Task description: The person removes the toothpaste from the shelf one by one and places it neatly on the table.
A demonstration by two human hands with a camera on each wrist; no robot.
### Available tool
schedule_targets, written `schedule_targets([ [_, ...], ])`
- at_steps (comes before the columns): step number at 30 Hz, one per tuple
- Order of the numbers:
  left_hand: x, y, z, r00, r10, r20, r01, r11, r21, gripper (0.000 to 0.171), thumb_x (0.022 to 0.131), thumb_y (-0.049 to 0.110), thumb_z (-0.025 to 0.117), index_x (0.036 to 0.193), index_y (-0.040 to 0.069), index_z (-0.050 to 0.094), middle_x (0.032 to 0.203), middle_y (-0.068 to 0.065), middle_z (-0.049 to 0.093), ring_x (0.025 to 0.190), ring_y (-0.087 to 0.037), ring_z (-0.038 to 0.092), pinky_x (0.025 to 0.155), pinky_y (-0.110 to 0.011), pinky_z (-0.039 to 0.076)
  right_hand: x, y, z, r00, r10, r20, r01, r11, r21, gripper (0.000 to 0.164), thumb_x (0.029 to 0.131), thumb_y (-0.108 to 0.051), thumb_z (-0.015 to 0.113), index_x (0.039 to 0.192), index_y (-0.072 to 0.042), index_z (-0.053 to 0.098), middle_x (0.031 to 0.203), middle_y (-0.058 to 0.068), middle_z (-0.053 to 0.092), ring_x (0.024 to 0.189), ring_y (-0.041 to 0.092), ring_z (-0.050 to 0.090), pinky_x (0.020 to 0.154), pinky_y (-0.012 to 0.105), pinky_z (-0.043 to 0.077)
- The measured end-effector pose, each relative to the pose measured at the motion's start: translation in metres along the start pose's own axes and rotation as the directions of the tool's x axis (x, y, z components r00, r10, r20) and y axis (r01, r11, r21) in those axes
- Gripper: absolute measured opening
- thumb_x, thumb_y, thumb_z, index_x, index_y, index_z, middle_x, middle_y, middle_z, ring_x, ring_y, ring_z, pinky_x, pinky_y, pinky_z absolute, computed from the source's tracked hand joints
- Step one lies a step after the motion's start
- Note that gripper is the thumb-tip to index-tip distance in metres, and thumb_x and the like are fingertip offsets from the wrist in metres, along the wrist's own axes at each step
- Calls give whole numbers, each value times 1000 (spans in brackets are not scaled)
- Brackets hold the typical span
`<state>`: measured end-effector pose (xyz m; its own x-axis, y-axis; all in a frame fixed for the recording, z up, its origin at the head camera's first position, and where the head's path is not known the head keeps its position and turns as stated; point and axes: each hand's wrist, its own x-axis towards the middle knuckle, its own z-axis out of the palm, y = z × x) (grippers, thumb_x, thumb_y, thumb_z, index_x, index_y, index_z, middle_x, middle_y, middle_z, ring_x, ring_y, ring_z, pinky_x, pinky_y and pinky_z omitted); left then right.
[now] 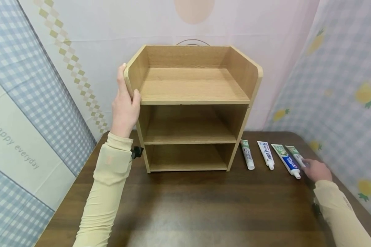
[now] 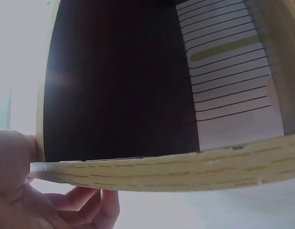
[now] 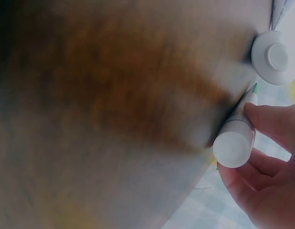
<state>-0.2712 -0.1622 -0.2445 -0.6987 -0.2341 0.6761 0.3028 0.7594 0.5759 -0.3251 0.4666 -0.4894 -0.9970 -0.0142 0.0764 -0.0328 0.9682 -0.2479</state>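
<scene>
A light wooden shelf unit [image 1: 194, 102] with an open top and two compartments stands on the table. My left hand [image 1: 125, 109] grips its left side panel, thumb at the front and fingers along the outer side. In the left wrist view, fingers of the left hand [image 2: 85, 205] curl by the panel's pale edge [image 2: 162, 174]. At the far right, my right hand [image 1: 318, 171] pinches a green-and-white toothpaste tube [image 1: 293, 152] near its white cap [image 3: 232, 149]. Beside it lies a blue-and-green toothpaste tube [image 1: 285, 160], its cap pointing toward me.
Two more toothpaste tubes lie between these and the shelf: a white-and-blue one [image 1: 266, 154] and a green-and-white one [image 1: 247, 155] close to the shelf's right side. The dark wooden table [image 1: 204, 206] meets patterned curtains [image 1: 343, 85] at the back and sides.
</scene>
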Motion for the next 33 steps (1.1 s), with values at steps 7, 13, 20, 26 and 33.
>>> schedule_targets([
  [7,0,-1,-6,1000,-16,-6,16,1000,3,64,97,20,39,152,38,10,145,-16,46,76,-39,54,63,-46,43,7,-5,0,1000,-8,4,8,1000,12,44,89,-15,58,122,13,52,116,42,53,95,58,54,75,62,46],
  [13,0,-2,-10,1000,-22,-15,22,1000,9,64,97,20,39,151,39,10,142,-18,48,74,-39,53,62,-44,41,12,-9,-3,999,-35,5,35,999,3,45,88,-16,57,122,13,51,113,42,55,93,60,55,71,60,46],
  [20,-3,-5,-13,999,-33,-8,33,999,9,65,97,21,39,151,40,9,144,-17,46,78,-39,54,65,-46,43,10,-18,-2,999,-28,31,28,1000,-9,46,88,-17,56,122,13,49,113,43,54,93,60,55,68,59,47],
  [26,-1,-2,-11,999,-39,4,39,999,17,65,98,22,39,151,42,7,143,-17,48,72,-38,52,61,-43,41,13,-9,-3,998,-57,32,57,998,-25,46,88,-18,55,122,13,49,111,43,54,91,59,56,68,59,47],
  [33,-4,1,-5,998,-14,55,17,998,-57,68,100,25,40,154,41,3,157,-5,34,109,-33,56,89,-48,46,2,-12,-17,997,-80,-23,79,997,-25,48,90,-19,54,126,13,48,114,42,54,99,60,51,77,64,44],
])
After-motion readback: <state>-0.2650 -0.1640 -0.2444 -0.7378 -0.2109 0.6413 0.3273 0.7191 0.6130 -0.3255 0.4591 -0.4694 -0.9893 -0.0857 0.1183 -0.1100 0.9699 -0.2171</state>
